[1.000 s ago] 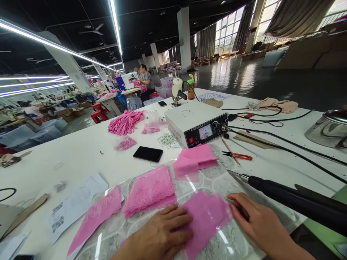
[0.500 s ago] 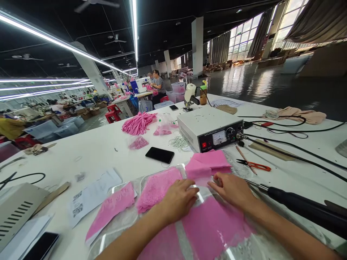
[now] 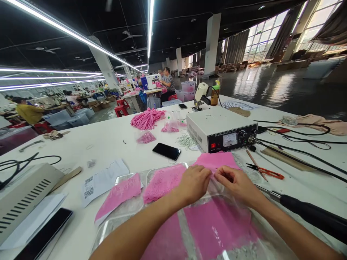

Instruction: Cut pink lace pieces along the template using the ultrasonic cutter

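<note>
My left hand (image 3: 195,183) has its fingers pinched on the near edge of a pink fabric piece (image 3: 214,170). Close beside it, my right hand (image 3: 235,183) pinches the same edge with thumb and forefinger. Just beyond both hands lies a stack of pink fabric (image 3: 221,159). To the left of my left hand sits a pile of pink lace-patterned pieces (image 3: 162,182), and farther left a single pink piece (image 3: 119,195) rests on white paper. Larger pink panels (image 3: 217,224) show through a clear plastic sheet (image 3: 244,251) under my forearms.
A control box (image 3: 222,124) with a meter stands behind the fabric. To the right lie orange-handled thread snips (image 3: 267,171) and a black-handled tool (image 3: 309,213) with a cable. A black phone (image 3: 166,151), bagged pink bits (image 3: 145,137) and pink strips (image 3: 148,118) are farther back.
My left hand has moved up and right to the fabric edge, and both hands' fingers have closed on it. The camera view has turned slightly left.
</note>
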`<state>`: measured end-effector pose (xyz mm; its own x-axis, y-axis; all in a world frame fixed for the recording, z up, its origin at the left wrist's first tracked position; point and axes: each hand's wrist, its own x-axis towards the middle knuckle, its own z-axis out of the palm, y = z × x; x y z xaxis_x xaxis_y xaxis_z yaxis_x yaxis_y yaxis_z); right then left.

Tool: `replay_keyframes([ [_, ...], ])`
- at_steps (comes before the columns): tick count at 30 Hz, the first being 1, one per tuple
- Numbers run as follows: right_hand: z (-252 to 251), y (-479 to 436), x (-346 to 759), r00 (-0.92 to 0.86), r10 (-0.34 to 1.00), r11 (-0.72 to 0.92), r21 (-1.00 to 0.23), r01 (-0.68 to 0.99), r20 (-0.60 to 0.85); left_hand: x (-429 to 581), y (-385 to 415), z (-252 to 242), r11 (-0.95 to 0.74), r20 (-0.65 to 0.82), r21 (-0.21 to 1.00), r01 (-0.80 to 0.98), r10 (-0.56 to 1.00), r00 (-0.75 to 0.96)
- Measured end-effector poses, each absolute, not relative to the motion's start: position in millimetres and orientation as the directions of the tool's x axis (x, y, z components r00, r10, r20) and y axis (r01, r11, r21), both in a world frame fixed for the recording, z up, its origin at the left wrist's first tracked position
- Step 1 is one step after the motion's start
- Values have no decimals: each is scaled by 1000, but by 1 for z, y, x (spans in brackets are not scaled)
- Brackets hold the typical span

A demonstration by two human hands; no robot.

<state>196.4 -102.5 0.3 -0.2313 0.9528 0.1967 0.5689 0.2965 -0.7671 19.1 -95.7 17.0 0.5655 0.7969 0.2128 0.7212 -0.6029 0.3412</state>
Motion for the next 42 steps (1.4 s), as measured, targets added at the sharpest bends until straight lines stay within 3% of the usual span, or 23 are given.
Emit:
replay_keyframes([
  [6,15,-99,179,-248,947,301,-830,469,204,3,-102,66,-512,246,599,615,849,467],
  [10,16,-99,167,-407,905,300,-865,402,125,-26,-118,77,-323,137,781,534,924,357],
  [14,20,-106,156,-513,856,284,-890,356,68,-61,-144,66,-115,-2,884,454,968,249],
  [21,33,-111,119,-603,795,336,-877,343,69,-94,-172,51,21,-39,935,355,998,42],
  [26,33,-112,99,-637,771,241,-913,329,-26,-113,-188,48,34,-13,925,380,998,-57],
  [32,42,-135,79,-714,673,25,-959,283,-194,-95,-211,46,-75,126,827,557,991,-54],
  [37,38,-148,72,-737,654,-25,-978,208,-174,-73,-222,47,-232,245,742,629,967,68],
  [39,34,-150,75,-725,674,-24,-984,175,-145,-76,-226,46,-267,243,785,559,963,118],
  [42,31,-151,81,-724,678,-20,-988,153,-126,-91,-225,40,-186,177,933,308,983,59],
])
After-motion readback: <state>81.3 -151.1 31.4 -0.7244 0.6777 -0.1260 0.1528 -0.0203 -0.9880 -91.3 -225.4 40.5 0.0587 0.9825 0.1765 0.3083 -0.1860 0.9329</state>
